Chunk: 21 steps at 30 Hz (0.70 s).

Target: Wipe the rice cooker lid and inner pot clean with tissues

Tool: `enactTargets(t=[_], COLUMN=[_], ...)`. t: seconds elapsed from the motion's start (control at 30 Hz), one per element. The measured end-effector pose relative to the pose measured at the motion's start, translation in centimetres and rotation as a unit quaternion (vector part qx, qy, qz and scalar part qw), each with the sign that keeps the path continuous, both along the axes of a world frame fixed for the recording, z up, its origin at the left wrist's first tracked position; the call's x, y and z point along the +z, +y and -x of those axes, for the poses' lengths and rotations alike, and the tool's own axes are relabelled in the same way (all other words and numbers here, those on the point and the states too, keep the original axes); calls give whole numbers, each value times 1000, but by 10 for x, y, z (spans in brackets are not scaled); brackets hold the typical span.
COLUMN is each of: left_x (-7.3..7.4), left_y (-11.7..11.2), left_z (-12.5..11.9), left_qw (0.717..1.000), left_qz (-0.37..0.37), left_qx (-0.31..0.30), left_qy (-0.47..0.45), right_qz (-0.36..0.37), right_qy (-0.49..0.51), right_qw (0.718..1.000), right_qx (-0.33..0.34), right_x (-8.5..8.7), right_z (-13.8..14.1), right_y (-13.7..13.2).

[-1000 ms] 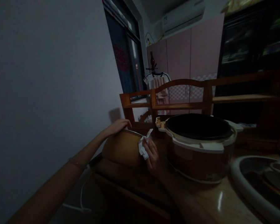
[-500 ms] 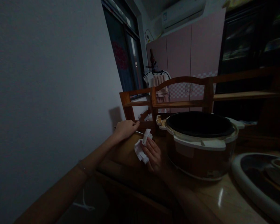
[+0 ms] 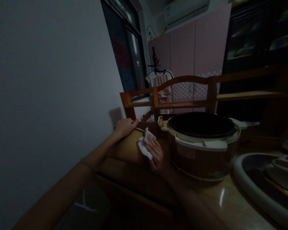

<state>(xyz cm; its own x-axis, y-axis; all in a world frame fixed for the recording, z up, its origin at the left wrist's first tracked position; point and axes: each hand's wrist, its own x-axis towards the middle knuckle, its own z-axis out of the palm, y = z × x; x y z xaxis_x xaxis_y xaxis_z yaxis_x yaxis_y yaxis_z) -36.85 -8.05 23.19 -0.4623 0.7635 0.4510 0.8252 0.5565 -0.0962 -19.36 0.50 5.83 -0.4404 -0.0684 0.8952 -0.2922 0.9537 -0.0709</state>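
My left hand (image 3: 125, 126) grips the rim of a golden-brown inner pot (image 3: 126, 149) that leans on its side at the table's left end. Against the pot's outer wall my right hand (image 3: 155, 155) presses a crumpled white tissue (image 3: 145, 146), fingers laid flat over it. Just to the right stands the rice cooker body (image 3: 203, 145), lid off, its dark cavity showing.
A wooden shelf rack (image 3: 182, 97) runs behind the cooker. The cooker's detached lid (image 3: 266, 179) lies at the right on the glossy wooden table (image 3: 220, 204). A white wall closes the left side; a white cord (image 3: 84, 206) hangs below the table edge.
The right hand has wiped the tissue across the pot's side, down and then back up. The left hand shifted slightly along the rim. The camera moved a little.
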Motion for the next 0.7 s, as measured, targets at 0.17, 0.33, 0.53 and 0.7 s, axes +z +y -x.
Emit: enactTargets(t=[0.17,0.33,0.53,0.7], left_x=[1,0,-1,1], left_y=[-10,-20,-20,-10], left_z=[28,49,60,64], left_qw=[1000,999,998,996], left_qz=[-3,-13,-14,-23], left_qx=[-3,3,-5,-2], left_qy=[-21,-34,-55,-84], right_qz=[14,79,163,192], right_qy=[-17,-43,-53,-46], right_qw=[1000,996,984,979], right_qx=[-1,4,46,50], right_x=[-6,-13,-15,-20], right_z=[3,6,4,9], right_y=[1,2,0,4])
